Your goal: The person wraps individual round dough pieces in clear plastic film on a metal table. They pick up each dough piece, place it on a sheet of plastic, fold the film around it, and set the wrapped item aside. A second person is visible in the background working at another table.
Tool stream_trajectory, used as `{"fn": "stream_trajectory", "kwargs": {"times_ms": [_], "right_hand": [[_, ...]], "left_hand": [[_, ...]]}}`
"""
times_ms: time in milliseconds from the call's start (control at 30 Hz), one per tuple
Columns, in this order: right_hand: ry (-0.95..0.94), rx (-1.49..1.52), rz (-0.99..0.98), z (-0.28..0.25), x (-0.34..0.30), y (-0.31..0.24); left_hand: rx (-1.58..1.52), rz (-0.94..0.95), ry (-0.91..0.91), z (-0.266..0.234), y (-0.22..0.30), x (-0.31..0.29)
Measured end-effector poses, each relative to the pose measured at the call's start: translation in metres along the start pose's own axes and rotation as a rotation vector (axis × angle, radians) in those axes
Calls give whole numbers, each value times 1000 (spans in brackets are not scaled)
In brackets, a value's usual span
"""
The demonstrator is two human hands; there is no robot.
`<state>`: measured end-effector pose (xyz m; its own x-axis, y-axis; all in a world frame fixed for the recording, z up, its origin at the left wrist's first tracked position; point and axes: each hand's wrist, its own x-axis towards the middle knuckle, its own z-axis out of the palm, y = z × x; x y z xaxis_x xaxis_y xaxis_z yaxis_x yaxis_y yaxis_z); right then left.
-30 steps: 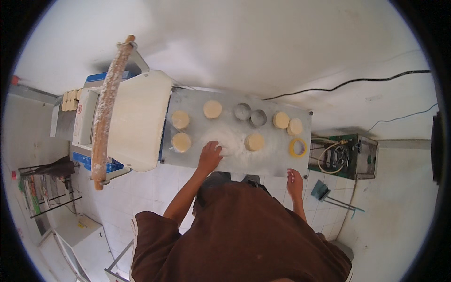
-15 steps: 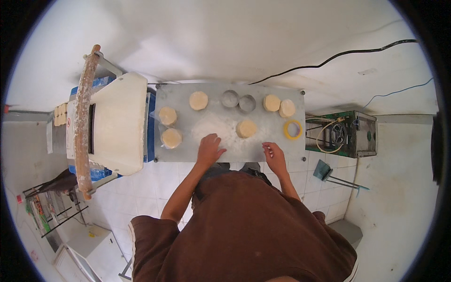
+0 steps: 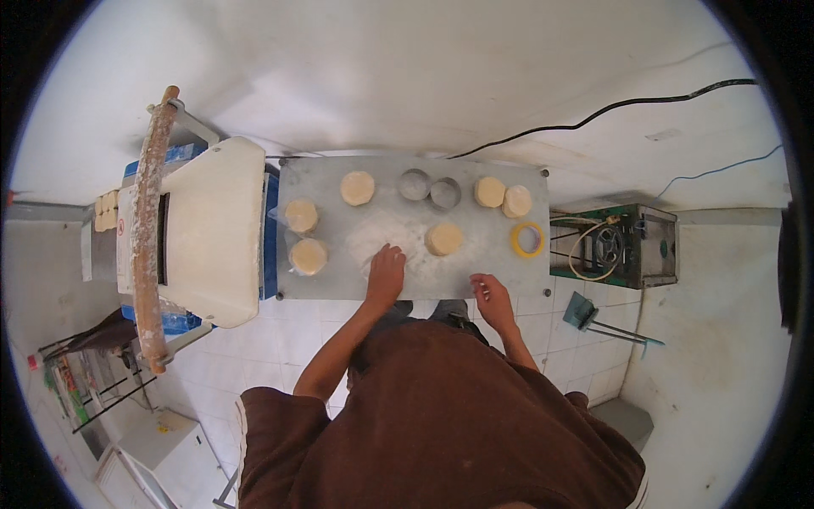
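My left hand [image 3: 387,276] is over the floury patch [image 3: 365,242] near the table's front, fingers a little apart and nothing visible in them. At the front edge, my right hand [image 3: 491,299] has loosely bent, parted fingers and appears to hold nothing. A round stack of pale dough discs [image 3: 443,239] stands between and beyond the hands, touched by neither. Farther back are another pale round stack [image 3: 358,188], two metal ring cutters [image 3: 402,190] side by side, and two more stacks [image 3: 489,192] at the right. Two stacks in clear plastic [image 3: 308,256] sit along the left edge.
A yellow roll of tape [image 3: 515,241] lies at the table's right. Left of the metal table [image 3: 297,174] stands a cream-coloured machine [image 3: 220,229] with a floury rolling pin [image 3: 148,229] across it. A green-framed metal unit [image 3: 657,246] is at the right, beside a dustpan [image 3: 580,310].
My left hand has shifted slightly right over the flour, its fingers pointing more forward. My right hand stays near the front edge, fingers slightly loosened. The whole view has dipped a little.
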<state>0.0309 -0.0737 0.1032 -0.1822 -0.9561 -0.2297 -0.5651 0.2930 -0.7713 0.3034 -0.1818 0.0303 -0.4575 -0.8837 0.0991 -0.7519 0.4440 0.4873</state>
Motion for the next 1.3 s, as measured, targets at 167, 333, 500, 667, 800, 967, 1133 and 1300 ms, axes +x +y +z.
{"fn": "stream_trajectory", "kwargs": {"times_ms": [167,333,500,667,800,967,1133,1300], "right_hand": [[-30,74,-39,2,9,-27],[60,146,-241,-7,40,-114],[-67,-44,-598,-36,70,-184],[-609,24,-419,-62,77,-203],[-490,144,-350,-62,68,-191],[-380,218,-226,-83,62,-163],[-351,90,-298,-122,53,-140],[-342,84,-351,-157,48,-112]], "left_hand": [[-615,-213,178,-60,17,11],[-1275,-229,114,-121,33,27],[-1439,-143,-82,-156,44,30],[-1321,-198,22,-169,61,21],[-914,-255,400,-162,91,19],[-669,-371,435,-152,142,11],[-932,-445,314,-124,217,24],[-1139,-571,469,-88,262,40]]}}
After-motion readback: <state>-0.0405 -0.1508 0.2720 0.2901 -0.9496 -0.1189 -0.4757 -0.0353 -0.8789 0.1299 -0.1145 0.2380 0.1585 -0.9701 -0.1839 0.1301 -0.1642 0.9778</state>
